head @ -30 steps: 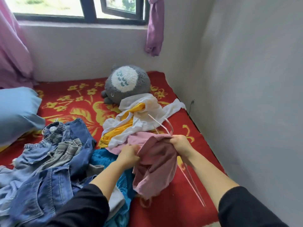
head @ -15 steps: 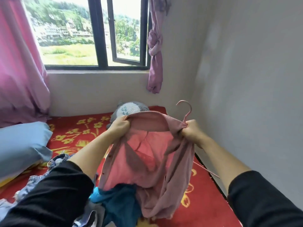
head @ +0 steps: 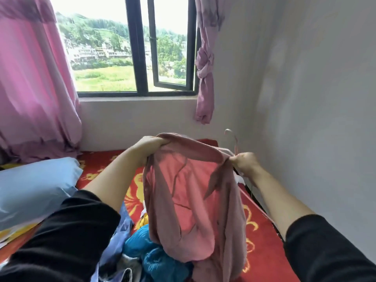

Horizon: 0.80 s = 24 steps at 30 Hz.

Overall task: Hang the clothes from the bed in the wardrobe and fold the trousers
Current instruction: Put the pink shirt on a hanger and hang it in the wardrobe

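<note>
I hold a dusty pink garment (head: 195, 202) up above the bed, spread between both hands so that it hangs open. My left hand (head: 149, 144) grips its upper left edge. My right hand (head: 243, 162) pinches the upper right edge together with a pink hanger (head: 234, 141), whose hook sticks up just above the fist. The hanger's lower bar runs down to the right behind the cloth. Below the garment lie a teal garment (head: 154, 253) and some blue denim (head: 125, 224) on the red bedsheet (head: 256, 239).
A light blue pillow (head: 34, 188) lies at the left of the bed. Pink curtains (head: 34, 82) flank a dark-framed window (head: 140, 47) ahead. A white wall (head: 315, 119) runs close along the bed's right side.
Both hands lifted the pink garment and hanger from the bed pile up into the air and spread it open. The view tilted up toward the window.
</note>
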Motion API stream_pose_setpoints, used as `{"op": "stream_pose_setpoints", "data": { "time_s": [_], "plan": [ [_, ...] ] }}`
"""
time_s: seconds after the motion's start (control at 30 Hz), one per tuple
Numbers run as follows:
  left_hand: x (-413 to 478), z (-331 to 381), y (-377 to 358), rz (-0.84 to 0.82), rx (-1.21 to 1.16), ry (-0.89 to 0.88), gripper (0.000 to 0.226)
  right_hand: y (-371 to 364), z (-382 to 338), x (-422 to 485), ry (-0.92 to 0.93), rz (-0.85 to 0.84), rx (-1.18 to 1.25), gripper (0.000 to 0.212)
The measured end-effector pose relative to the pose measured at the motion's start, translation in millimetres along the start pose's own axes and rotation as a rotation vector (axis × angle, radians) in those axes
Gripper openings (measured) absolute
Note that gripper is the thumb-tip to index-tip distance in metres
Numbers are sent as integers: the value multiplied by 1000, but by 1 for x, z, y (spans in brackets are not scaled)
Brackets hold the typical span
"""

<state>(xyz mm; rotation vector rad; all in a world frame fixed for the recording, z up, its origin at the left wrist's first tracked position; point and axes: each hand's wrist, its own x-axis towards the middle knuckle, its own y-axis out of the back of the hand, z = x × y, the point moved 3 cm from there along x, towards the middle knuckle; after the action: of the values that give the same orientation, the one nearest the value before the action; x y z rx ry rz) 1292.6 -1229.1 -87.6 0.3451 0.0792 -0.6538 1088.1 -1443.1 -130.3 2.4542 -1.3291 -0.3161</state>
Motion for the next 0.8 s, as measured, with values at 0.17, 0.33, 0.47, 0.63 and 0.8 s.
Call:
{"op": "stream_pose_setpoints", "data": {
  "time_s": [0.17,0.33,0.47,0.63,0.8],
  "plan": [
    [17,-35,-22,88,152,22,22,-9,49,-5,-102,60,164,43],
    [29,-71,-29,209,344,104,41,6,80,-17,-91,44,296,39],
    [37,-80,-27,287,377,119,48,14,112,-25,-127,-11,234,39],
    [36,-72,-40,255,369,107,60,-8,123,-30,-79,-40,51,44],
    [27,-67,-66,160,332,106,80,-63,111,-40,30,-107,-292,50]
  ]
}}
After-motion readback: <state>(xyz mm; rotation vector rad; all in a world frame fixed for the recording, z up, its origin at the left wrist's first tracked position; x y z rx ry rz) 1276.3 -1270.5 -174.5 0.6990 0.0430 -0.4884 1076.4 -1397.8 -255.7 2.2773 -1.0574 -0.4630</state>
